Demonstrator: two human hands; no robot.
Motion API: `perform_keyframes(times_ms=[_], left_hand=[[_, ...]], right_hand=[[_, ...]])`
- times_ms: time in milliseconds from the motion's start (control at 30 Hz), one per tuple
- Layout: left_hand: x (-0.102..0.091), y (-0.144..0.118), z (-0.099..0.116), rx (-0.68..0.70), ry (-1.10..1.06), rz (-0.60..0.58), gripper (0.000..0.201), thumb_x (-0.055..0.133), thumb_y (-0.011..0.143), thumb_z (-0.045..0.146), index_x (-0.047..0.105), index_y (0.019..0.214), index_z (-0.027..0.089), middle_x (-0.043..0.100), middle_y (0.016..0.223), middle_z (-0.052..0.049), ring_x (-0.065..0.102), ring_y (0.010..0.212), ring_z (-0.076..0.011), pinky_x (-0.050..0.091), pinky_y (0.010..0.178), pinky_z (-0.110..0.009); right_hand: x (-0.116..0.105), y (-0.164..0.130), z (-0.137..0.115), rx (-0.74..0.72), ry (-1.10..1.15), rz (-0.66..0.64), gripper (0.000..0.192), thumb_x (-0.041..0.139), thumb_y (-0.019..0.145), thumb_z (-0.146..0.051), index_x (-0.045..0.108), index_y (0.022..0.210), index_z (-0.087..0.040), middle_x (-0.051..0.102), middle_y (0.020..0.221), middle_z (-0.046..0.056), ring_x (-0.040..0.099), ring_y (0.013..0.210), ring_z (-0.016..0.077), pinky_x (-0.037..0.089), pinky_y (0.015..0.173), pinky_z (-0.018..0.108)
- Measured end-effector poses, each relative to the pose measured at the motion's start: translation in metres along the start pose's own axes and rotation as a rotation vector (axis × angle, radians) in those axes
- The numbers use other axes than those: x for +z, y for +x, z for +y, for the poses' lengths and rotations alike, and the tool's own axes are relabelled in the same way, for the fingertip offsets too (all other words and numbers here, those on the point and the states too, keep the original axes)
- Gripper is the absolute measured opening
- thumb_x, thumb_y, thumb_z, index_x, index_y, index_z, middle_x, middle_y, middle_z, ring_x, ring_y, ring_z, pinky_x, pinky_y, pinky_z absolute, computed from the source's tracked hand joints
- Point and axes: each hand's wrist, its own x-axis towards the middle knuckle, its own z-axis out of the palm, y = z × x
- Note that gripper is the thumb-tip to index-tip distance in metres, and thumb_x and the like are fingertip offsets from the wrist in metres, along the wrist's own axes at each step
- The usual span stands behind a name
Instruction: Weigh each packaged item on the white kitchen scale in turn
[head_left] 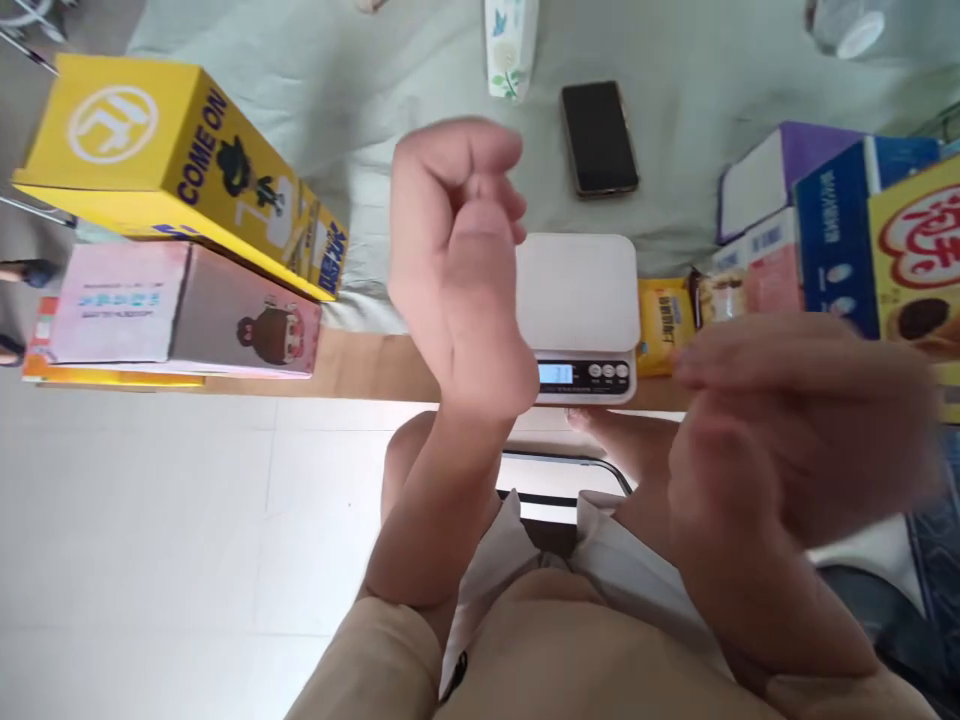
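The left hand is raised in front of the body with its fingers curled loosely inward and its thumb folded up beside them; the hollow of the palm is mostly hidden, so I can't say whether it is closed on anything. The right hand is well apart from it and blurred, its fingers bent over toward the left hand and the thumb below them – whether they grip something can't be made out either. Between the two lies a white kitchen scale, just to the right of the left hand, which covers part of its left edge; the small display is lit, too blurred to read. A yellow packet sits just beside the scale, near the right hand's fingertips, though contact is unclear. Beyond the right hand are a small snack packet, a purple and white box and a blue box, with a yellow carton with red lettering partly behind that hand. Farther out, between the hands, a dark phone lies on the pale green cloth. Well to the left of the left hand – along the table's wooden edge – a pale pink box lies nearer the body than a big yellow box marked COME ON.
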Motion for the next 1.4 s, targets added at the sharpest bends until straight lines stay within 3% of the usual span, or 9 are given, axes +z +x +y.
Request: perform_keyframes(times_ms=[100, 233, 367, 567, 700, 800, 1033, 1233, 1400], left_hand=[[-0.026, 0.01, 0.005, -0.062, 0.025, 0.114, 0.02, 0.052, 0.096, 0.028, 0.064, 0.081, 0.025, 0.056, 0.077, -0.003, 0.056, 0.074, -0.0198, 0.043, 0.073, -0.042], [-0.062, 0.026, -0.009, -0.136, 0.117, 0.284, 0.03, 0.049, 0.1, 0.034, 0.059, 0.073, 0.026, 0.056, 0.072, -0.002, 0.056, 0.072, -0.0203, 0.041, 0.071, -0.041], [-0.084, 0.037, -0.025, -0.019, 0.095, 0.441, 0.04, 0.037, 0.103, 0.035, 0.058, 0.071, 0.024, 0.052, 0.068, -0.002, 0.049, 0.063, -0.0159, 0.034, 0.063, -0.037], [-0.088, 0.041, -0.026, 0.267, 0.066, 0.603, 0.036, 0.044, 0.099, 0.027, 0.045, 0.063, 0.022, 0.035, 0.065, -0.002, 0.043, 0.065, -0.017, 0.04, 0.066, -0.041], [-0.095, 0.047, -0.028, 0.279, 0.085, 0.642, 0.048, 0.03, 0.11, 0.034, 0.044, 0.065, 0.022, 0.038, 0.067, -0.002, 0.043, 0.067, -0.0175, 0.048, 0.078, -0.047], [-0.1, 0.05, -0.028, 0.26, 0.096, 0.715, 0.05, 0.023, 0.107, 0.028, 0.039, 0.061, 0.023, 0.039, 0.068, -0.002, 0.04, 0.066, -0.0176, 0.047, 0.083, -0.05], [-0.102, 0.044, -0.025, 0.305, 0.138, 0.624, 0.039, 0.042, 0.098, 0.022, 0.046, 0.06, 0.022, 0.041, 0.067, -0.003, 0.043, 0.065, -0.0176, 0.036, 0.065, -0.042], [-0.112, 0.039, -0.034, 0.144, 0.166, 0.574, 0.007, 0.062, 0.095, 0.033, 0.065, 0.092, 0.027, 0.059, 0.098, -0.005, 0.058, 0.095, -0.0243, 0.05, 0.096, -0.05], [-0.111, 0.04, -0.056, -0.247, 0.194, 0.359, 0.022, 0.043, 0.108, 0.045, 0.061, 0.115, 0.035, 0.066, 0.131, 0.003, 0.057, 0.139, -0.0282, 0.047, 0.12, -0.057]], right_hand=[[0.061, 0.032, 0.004, 0.005, -0.013, -0.031, 0.016, 0.065, 0.09, -0.024, 0.062, 0.105, -0.029, 0.068, 0.095, 0.002, 0.067, 0.087, 0.0202, 0.057, 0.073, 0.043], [0.119, 0.07, 0.007, 0.17, 0.015, -0.253, 0.036, 0.069, 0.083, -0.024, 0.059, 0.117, -0.028, 0.071, 0.121, 0.005, 0.071, 0.107, 0.0227, 0.063, 0.089, 0.045], [0.172, 0.121, 0.002, 0.163, 0.005, -0.492, 0.071, 0.079, 0.08, -0.029, 0.048, 0.144, -0.024, 0.057, 0.158, 0.009, 0.06, 0.142, 0.0272, 0.058, 0.116, 0.05], [0.215, 0.172, -0.016, 0.031, 0.056, -0.703, 0.102, 0.078, 0.085, -0.049, 0.022, 0.166, -0.022, 0.02, 0.181, 0.001, 0.036, 0.166, 0.0216, 0.049, 0.13, 0.04], [0.247, 0.185, -0.006, -0.227, 0.14, -0.748, 0.107, 0.075, 0.083, -0.052, 0.015, 0.163, -0.016, 0.028, 0.178, -0.002, 0.033, 0.166, 0.0136, 0.04, 0.137, 0.035], [0.265, 0.185, 0.0, -0.348, 0.16, -0.703, 0.11, 0.078, 0.079, -0.058, 0.021, 0.16, -0.01, 0.042, 0.171, 0.001, 0.043, 0.156, 0.0102, 0.045, 0.132, 0.028], [0.231, 0.168, 0.01, -0.232, 0.154, -0.581, 0.091, 0.076, 0.076, -0.051, 0.035, 0.149, -0.014, 0.047, 0.164, 0.008, 0.057, 0.143, 0.0159, 0.062, 0.107, 0.026], [0.173, 0.145, 0.044, -0.236, 0.204, -0.515, 0.081, 0.077, 0.078, -0.042, 0.044, 0.152, -0.04, 0.044, 0.154, 0.001, 0.056, 0.142, 0.0242, 0.063, 0.09, 0.031], [0.15, 0.123, 0.057, -0.111, 0.331, -0.407, 0.077, 0.077, 0.087, -0.047, 0.044, 0.156, -0.05, 0.041, 0.166, -0.003, 0.051, 0.153, 0.0234, 0.063, 0.104, 0.036]])
